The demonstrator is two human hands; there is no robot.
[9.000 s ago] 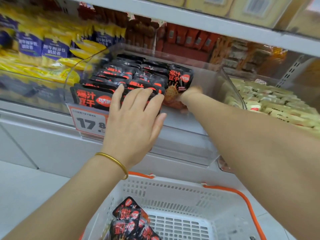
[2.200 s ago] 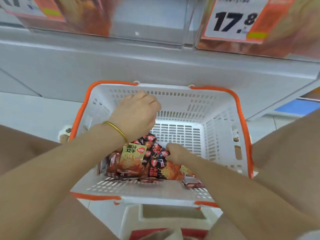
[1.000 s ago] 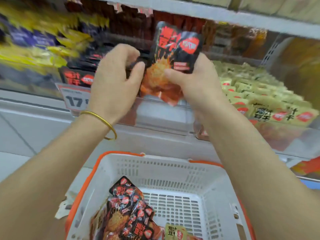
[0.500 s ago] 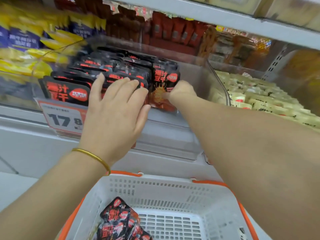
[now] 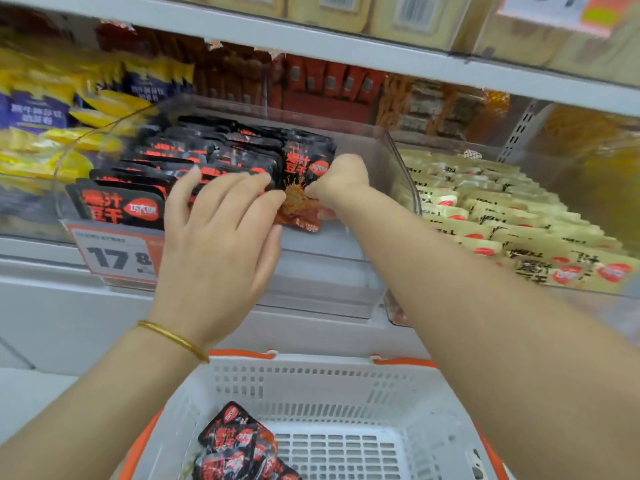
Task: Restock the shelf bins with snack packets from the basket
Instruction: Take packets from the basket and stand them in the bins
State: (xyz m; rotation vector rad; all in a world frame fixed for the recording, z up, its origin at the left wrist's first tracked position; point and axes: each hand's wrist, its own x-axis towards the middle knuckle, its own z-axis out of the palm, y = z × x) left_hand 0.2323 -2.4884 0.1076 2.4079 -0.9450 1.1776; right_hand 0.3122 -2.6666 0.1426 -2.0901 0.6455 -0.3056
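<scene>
Shelf (image 5: 346,39): a white shelf board is seen crossing the upper frame, with stocked rows beneath it.

Basket (image 5: 311,382): a white perforated basket with orange rim is placed at bottom centre, below the shelf front.

Clear bin (image 5: 398,174): a transparent bin is seen at frame centre, its right part bare.

Cream packets (image 5: 485,216): rows are laid flat in the neighbouring bin, right of centre.

Yellow and blue packets (image 5: 45,112): blurred stock is seen at upper left.

Black packets in bin (image 5: 194,157): overlapping upright rows are held in the left part of the clear bin.

Left hand (image 5: 221,244): fingers are spread and straight, laid against the front of the black rows.

Packets in basket (image 5: 239,445): a small heap of black packets is seen at bottom centre, on the basket floor.

Price tag (image 5: 114,258): a white and orange tag is fixed to the bin front, centre left.

Held packet (image 5: 301,181): one black packet stands upright at the right end of the rows, inside the clear bin.

Right hand (image 5: 343,181): fingers are curled and closed on the held packet's right edge.

Bracelet (image 5: 173,337): a gold band is worn on the left wrist.
</scene>
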